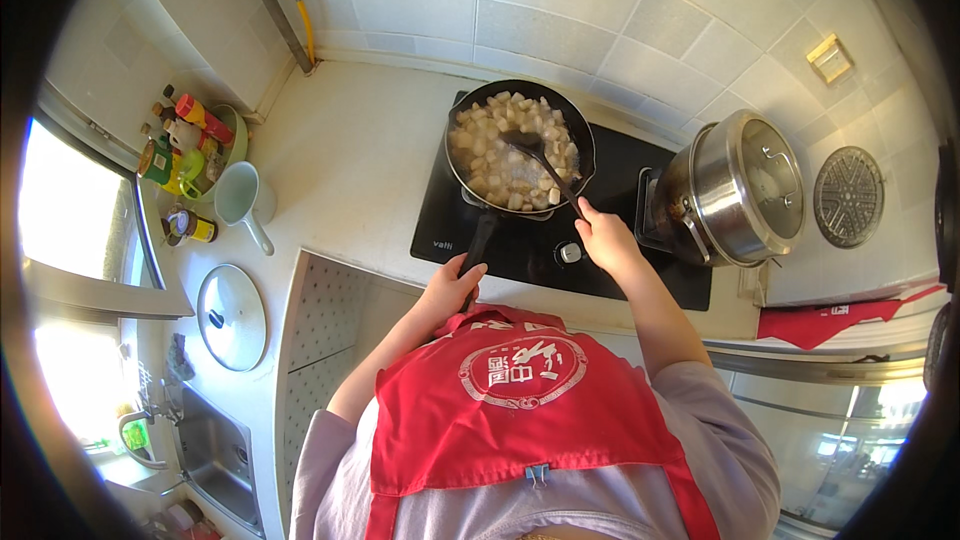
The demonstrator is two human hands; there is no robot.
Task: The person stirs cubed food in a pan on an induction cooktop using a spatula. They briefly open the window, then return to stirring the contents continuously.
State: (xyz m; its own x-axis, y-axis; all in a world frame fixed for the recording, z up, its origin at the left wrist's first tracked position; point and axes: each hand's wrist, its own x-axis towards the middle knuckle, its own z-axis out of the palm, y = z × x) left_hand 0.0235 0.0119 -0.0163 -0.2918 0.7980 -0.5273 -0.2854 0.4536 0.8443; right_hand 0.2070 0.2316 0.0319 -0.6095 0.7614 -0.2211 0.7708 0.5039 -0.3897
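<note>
My left hand [452, 286] grips the black handle of a frying pan [589, 154], which sits over the left burner of a black glass gas hob [510, 259]. Pale cubed pieces of food [484, 127], wet and glistening, fill much of the pan. In my right hand [604, 236] is the handle of a dark spatula or spoon [551, 171]; its head rests among the pieces near the pan's middle. The burner's flame cannot be seen beneath the pan. A silver control knob [568, 253] lies between my hands on the hob.
A steel steamer pot with glass lid [750, 187] stands on the right burner, beside a round perforated metal rack [849, 197]. Along the left counter are a basin of condiment bottles [238, 136], a pale ladle-like scoop [244, 199], a glass lid [232, 315] and a sink [217, 450].
</note>
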